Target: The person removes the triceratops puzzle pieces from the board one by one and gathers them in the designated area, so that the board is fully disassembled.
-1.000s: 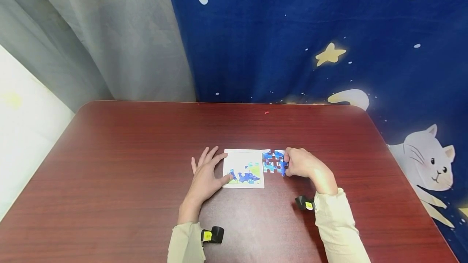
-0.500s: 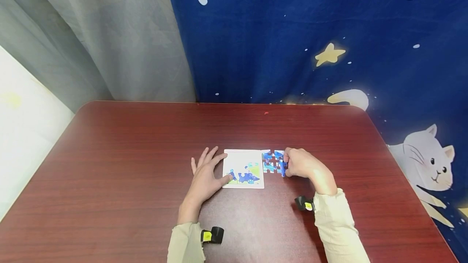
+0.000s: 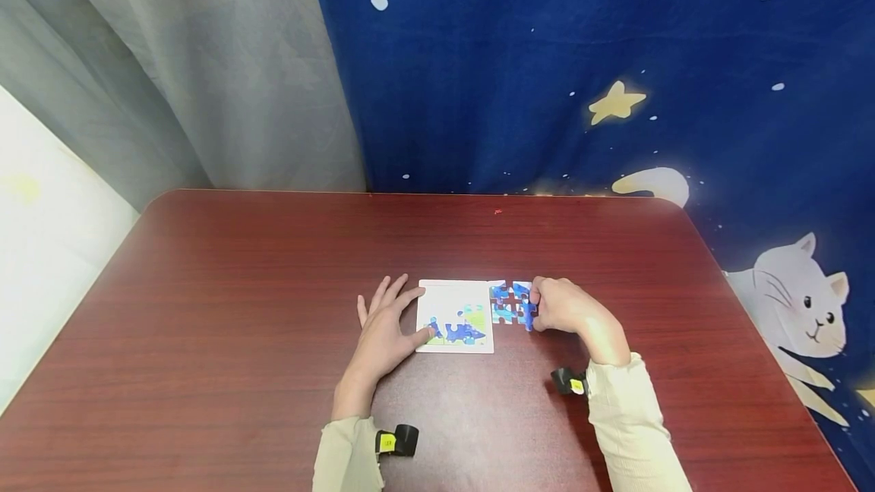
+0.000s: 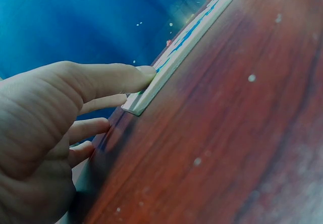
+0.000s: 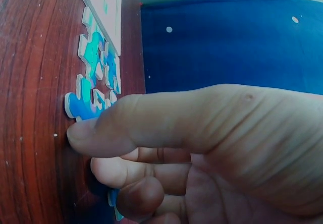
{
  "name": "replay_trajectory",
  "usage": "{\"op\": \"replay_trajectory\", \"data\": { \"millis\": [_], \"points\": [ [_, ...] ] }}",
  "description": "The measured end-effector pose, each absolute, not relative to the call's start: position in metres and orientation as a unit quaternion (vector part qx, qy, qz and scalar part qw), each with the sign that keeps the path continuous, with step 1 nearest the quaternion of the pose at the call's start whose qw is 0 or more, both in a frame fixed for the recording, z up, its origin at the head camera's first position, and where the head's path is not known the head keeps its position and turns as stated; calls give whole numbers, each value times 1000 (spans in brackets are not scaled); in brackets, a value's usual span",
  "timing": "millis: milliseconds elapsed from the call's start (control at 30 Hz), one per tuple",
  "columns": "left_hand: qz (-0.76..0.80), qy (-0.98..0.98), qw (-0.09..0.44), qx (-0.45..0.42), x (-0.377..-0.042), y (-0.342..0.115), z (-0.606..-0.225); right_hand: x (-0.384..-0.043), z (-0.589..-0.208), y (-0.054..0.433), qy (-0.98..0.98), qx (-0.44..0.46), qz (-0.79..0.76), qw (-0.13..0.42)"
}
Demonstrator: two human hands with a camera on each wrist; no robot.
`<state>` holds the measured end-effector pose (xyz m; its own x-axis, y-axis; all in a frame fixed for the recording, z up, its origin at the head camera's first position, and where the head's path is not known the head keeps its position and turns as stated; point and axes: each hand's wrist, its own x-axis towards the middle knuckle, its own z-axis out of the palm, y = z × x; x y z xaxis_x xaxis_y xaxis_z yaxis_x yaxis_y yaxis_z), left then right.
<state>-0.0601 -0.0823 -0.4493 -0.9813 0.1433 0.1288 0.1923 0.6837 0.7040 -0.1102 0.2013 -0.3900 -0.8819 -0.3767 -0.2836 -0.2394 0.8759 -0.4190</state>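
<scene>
On a dark red table [image 3: 205, 325]: left hand [image 3: 383, 336] spread, thumb on the near left corner of a partly filled white puzzle board [image 3: 440, 296]; just beside its right edge, blue puzzle pieces [image 3: 504, 313]; at their right side, right hand [image 3: 574, 311], fingers bent, pinching or merely touching impossible to tell.

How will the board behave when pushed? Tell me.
The board is probably stiff: its edge looks thick and straight. It seems unlikely to tip or roll, lying flat on the table. Pushed right, it would likely shove the pieces beside it.
</scene>
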Motion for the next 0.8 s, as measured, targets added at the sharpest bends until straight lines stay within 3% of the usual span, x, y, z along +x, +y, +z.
{"op": "replay_trajectory", "data": {
  "millis": [800],
  "points": [
    [-388,-917,29,-92,-61,-83,-449,-111,-388,201,955,-167,-185,160]
  ]
}}
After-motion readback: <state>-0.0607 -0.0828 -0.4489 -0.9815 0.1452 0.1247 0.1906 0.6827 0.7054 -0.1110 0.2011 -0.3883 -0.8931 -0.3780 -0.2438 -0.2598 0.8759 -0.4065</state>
